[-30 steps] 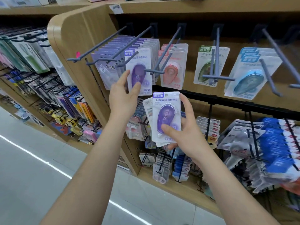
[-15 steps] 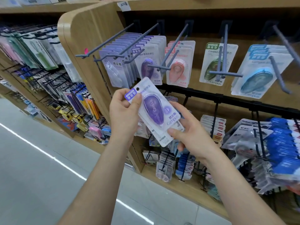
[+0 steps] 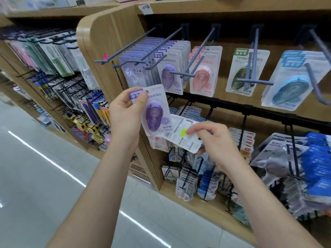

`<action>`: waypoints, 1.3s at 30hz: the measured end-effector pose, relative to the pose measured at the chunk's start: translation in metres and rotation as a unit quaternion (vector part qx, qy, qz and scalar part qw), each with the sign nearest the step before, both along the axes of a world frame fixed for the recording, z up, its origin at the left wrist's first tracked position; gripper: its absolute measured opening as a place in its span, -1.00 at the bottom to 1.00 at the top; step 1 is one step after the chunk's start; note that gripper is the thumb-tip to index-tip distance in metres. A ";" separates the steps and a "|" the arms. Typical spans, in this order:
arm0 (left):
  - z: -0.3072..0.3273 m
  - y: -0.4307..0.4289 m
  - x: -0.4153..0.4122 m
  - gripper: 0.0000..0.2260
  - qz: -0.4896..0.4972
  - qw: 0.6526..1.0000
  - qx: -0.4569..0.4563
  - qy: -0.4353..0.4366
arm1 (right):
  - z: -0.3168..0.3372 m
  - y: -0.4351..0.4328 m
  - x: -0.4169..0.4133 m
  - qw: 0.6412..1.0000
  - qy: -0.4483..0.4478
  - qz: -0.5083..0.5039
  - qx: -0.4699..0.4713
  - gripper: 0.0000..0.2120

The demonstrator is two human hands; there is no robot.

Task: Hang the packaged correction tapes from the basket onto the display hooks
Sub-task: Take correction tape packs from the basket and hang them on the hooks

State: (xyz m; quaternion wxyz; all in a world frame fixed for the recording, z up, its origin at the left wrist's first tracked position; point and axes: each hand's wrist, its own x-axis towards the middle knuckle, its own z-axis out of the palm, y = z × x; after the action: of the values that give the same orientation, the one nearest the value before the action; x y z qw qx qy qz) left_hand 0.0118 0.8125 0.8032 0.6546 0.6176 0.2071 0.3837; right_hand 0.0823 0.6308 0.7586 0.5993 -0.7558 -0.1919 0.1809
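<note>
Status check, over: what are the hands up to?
Left hand pinches a purple pack by its top corner. Right hand holds a second pack, back side showing. Neither on the hooks yet; nothing between packs and hooks.

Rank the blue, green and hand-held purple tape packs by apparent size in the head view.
1. Blue pack: clearly largest.
2. Green pack and the purple pack in the left hand: look about alike; purple is nearer the camera, so unranked.

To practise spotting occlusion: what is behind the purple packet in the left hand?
A second packet, back outward with a yellow sticker, pinched by the right hand, passes behind the purple packet's lower edge. Its covered end is hidden.
</note>
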 end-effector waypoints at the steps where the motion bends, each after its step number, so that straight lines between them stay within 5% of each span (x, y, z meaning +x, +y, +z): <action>1: 0.004 0.001 0.004 -0.94 -0.005 1.000 -0.003 -0.003 | 0.002 0.006 0.000 1.000 -0.016 0.011 -0.003 -0.64; 5: 0.018 0.008 0.019 -0.92 -0.018 1.000 -0.002 -0.021 | 0.009 0.025 -0.002 0.992 -0.110 0.051 -0.029 -0.87; 18: 0.027 0.037 0.038 -0.92 -0.032 0.999 0.019 -0.006 | 0.013 0.058 0.016 0.983 -0.162 -0.003 -0.087 -0.66; 25: 0.031 0.032 0.044 -0.85 -0.065 0.996 -0.060 0.005 | 0.010 0.069 0.009 0.988 -0.149 -0.012 -0.043 -0.80; 30: -0.004 0.014 0.005 -0.53 -0.049 0.976 0.177 0.116 | 0.009 0.071 0.006 0.991 -0.124 -0.048 0.001 -0.82; 39: -0.018 0.029 0.051 -0.47 0.012 0.949 0.245 0.199 | 0.005 0.042 0.005 0.990 -0.073 -0.119 0.023 -0.81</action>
State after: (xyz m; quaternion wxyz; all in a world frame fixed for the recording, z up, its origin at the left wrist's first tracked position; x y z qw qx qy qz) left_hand 0.0623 0.8419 0.7856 0.4242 0.8201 0.2400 0.2998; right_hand 0.0875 0.6726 0.7633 0.6186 -0.7703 -0.1475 0.0481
